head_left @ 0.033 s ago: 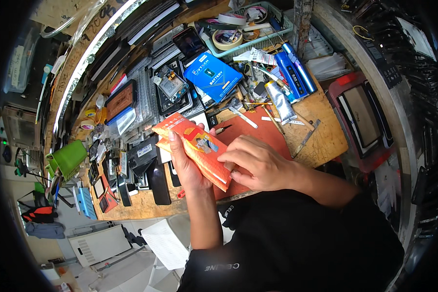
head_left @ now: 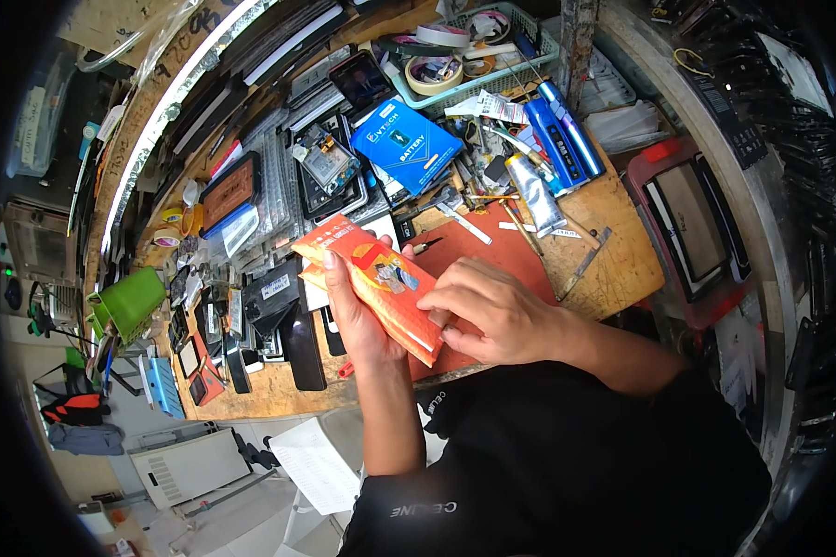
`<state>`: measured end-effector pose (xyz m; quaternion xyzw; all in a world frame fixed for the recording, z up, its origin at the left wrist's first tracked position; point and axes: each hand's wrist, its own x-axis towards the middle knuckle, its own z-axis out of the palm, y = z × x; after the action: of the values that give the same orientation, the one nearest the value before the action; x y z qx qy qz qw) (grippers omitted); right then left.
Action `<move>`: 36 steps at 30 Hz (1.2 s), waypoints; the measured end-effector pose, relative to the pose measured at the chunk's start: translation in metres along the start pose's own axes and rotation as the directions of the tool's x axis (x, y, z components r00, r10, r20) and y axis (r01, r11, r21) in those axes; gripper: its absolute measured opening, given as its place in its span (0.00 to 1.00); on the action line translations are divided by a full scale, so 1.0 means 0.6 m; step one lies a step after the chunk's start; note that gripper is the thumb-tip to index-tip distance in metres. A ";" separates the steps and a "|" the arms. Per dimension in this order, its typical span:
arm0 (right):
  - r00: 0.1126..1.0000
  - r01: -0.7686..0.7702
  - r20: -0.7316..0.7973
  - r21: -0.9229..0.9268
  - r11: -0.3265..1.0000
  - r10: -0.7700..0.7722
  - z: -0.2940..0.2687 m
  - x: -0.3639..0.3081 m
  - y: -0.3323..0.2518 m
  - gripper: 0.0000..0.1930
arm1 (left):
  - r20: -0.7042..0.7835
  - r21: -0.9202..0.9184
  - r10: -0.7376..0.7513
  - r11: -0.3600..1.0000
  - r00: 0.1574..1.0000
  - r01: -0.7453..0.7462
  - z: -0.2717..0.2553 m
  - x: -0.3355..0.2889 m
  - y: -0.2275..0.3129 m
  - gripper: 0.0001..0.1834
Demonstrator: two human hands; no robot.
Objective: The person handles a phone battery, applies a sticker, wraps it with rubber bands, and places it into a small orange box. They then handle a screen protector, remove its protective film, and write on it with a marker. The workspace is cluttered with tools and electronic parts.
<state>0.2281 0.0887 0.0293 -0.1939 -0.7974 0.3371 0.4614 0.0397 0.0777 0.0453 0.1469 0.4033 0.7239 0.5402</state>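
Note:
An orange padded envelope with a bubbly surface and a printed picture is tilted up over the work table. My left hand grips it from the left and underneath, thumb lying along its near side and fingertips showing past the far edge. At its lower right end is my right hand, fingers bent and pinched against the envelope's right edge; what lies between the fingertips is hidden. Beneath the hands lies a reddish-brown mat on the wooden table.
Behind lie a blue battery box, an opened phone, a silver tube and blue cylindrical tools. A green basket holds tape rolls. Black phones and loose parts crowd the left; a tweezer-like tool lies right.

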 end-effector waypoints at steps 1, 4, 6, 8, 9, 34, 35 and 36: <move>0.998 0.056 -0.042 -0.002 0.998 -0.057 0.000 -0.001 0.001 0.25 | 0.003 -0.003 0.005 1.000 1.000 -0.005 0.000 -0.001 -0.001 0.31; 0.998 0.035 -0.051 -0.021 0.999 -0.036 -0.003 -0.002 0.009 0.24 | 0.120 -0.067 -0.016 0.997 0.993 0.024 -0.001 0.000 -0.006 0.31; 0.995 0.080 -0.060 -0.026 0.996 -0.082 -0.005 -0.005 0.012 0.25 | 0.146 -0.080 0.002 0.997 0.989 0.010 -0.005 -0.006 -0.011 0.31; 0.994 0.098 -0.041 -0.068 0.993 -0.101 -0.008 -0.009 0.013 0.25 | 0.160 -0.108 0.020 0.994 0.987 -0.003 -0.010 -0.014 -0.016 0.30; 0.993 0.108 -0.033 -0.110 0.988 -0.112 -0.009 -0.011 0.013 0.25 | 0.157 -0.123 0.027 0.992 0.987 -0.007 -0.012 -0.018 -0.019 0.30; 0.828 -0.409 -0.485 -0.182 0.894 0.280 -0.086 -0.042 0.053 0.22 | 0.286 -0.330 0.160 0.942 0.945 -0.060 -0.052 -0.005 0.018 0.38; 0.836 -0.419 -0.321 0.150 0.896 0.445 -0.079 -0.039 0.038 0.22 | 0.308 -0.294 0.121 0.956 0.944 -0.026 -0.045 -0.008 0.017 0.38; 0.818 -0.511 -0.030 0.422 0.749 0.575 -0.071 -0.038 0.024 0.21 | 0.347 -0.260 0.090 0.966 0.933 0.003 -0.038 -0.008 0.014 0.39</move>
<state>0.2766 0.1002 0.0198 -0.3465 -0.5818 0.5942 0.4341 0.0212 0.0627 0.0386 0.2136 0.1986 0.7431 0.6023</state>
